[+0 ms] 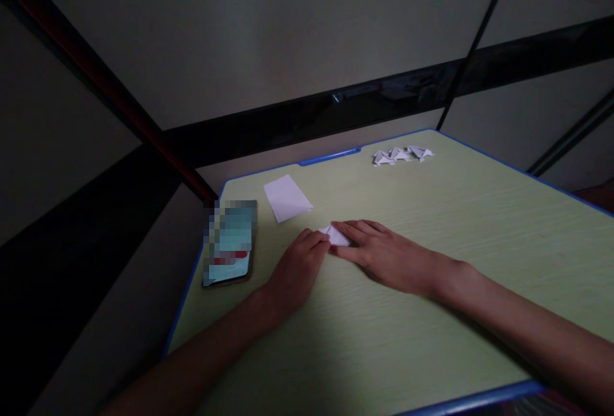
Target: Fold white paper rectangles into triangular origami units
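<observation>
A small folded white paper (334, 235) lies on the pale green table (432, 313), partly covered by both hands. My left hand (300, 265) rests on the table with its fingers curled, their tips pressing the paper's left end. My right hand (378, 249) lies flat over the paper's right part, fingers stretched out and pressing it down. Most of the paper is hidden under the fingers.
A flat white paper sheet (286, 198) lies behind the hands. A phone (229, 243) sits near the table's left edge. Three folded white paper figures (401, 154) stand in a row at the far edge. The table has a blue rim (329, 157); dark wall panels stand behind.
</observation>
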The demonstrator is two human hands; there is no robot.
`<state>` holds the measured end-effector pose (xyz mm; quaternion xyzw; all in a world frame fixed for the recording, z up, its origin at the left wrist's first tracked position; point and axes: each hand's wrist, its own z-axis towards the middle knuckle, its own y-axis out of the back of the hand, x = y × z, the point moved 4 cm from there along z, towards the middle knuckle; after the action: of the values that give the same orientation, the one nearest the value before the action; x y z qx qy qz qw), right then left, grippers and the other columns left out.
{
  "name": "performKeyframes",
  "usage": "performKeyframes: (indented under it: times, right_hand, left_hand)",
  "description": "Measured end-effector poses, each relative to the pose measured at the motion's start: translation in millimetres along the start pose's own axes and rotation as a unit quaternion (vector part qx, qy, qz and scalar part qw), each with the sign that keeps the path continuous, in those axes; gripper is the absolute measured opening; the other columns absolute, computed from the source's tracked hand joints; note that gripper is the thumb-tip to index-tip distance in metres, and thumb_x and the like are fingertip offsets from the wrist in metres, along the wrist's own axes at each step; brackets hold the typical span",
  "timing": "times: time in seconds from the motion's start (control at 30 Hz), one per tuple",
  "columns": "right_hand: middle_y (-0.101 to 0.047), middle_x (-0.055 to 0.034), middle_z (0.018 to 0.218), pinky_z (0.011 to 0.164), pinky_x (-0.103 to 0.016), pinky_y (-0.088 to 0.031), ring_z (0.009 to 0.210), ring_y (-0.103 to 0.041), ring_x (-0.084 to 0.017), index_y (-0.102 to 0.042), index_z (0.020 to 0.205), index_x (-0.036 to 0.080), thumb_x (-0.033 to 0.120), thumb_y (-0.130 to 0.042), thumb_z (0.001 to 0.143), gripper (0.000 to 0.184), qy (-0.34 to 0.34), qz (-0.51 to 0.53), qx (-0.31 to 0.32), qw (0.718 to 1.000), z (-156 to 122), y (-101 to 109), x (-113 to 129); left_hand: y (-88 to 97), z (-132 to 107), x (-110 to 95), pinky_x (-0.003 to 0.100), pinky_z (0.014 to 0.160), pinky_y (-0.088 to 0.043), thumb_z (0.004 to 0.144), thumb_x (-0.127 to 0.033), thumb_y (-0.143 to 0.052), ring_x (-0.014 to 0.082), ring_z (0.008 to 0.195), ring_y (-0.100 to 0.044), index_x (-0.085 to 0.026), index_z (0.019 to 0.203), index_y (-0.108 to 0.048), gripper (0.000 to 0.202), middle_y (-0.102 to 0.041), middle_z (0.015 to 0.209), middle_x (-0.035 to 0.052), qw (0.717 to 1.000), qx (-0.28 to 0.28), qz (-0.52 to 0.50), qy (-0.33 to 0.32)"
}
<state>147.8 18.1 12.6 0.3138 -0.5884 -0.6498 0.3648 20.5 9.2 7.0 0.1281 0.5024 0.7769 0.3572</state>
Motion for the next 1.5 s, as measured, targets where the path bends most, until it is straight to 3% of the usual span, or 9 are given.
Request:
performKeyframes:
  times: [0.4, 0.77, 1.5]
  right_hand:
    - [-0.035, -0.0078, 0.132, 0.095, -0.040, -0.030, 0.119, -0.033, -0.022, -0.043, 0.119, 0.023, 0.006, -0.039, 0.078, 0.045, 0.017, 0.030, -0.011, 0.999, -4, -1, -6]
    - [-0.038, -0.0083, 0.130, 0.094, -0.039, -0.033, 0.116, -0.037, -0.022, -0.043, 0.119, 0.021, 0.007, -0.041, 0.078, 0.044, 0.021, 0.026, -0.015, 0.999, -4, 2, -5]
    - [-0.036, -0.0025, 0.132, 0.095, -0.040, -0.031, 0.120, -0.031, -0.020, -0.042, 0.119, 0.023, 0.005, -0.039, 0.077, 0.046, 0.032, 0.080, -0.011, 0.996, -1, -1, -10]
  left_hand:
    - [4.1, -1, 12, 0.028, 0.078, -0.045, 0.078, -0.011, -0.045, 0.0134, 0.085, -0.052, -0.013, 0.085, -0.061, 0.017, -0.061, 0.091, 0.0060, 0.994, 0.018, -0.109, 0.000]
    - [7.5, 0, 7, 0.027, 0.074, -0.046, 0.079, -0.010, -0.040, 0.0141, 0.081, -0.049, -0.010, 0.085, -0.058, 0.019, -0.059, 0.087, 0.0069, 0.996, 0.042, -0.045, -0.070]
    - [8.9, -1, 7, 0.031, 0.078, -0.044, 0.078, -0.008, -0.040, 0.0159, 0.085, -0.048, -0.012, 0.089, -0.058, 0.022, -0.058, 0.091, 0.0079, 0.994, 0.066, -0.057, -0.065]
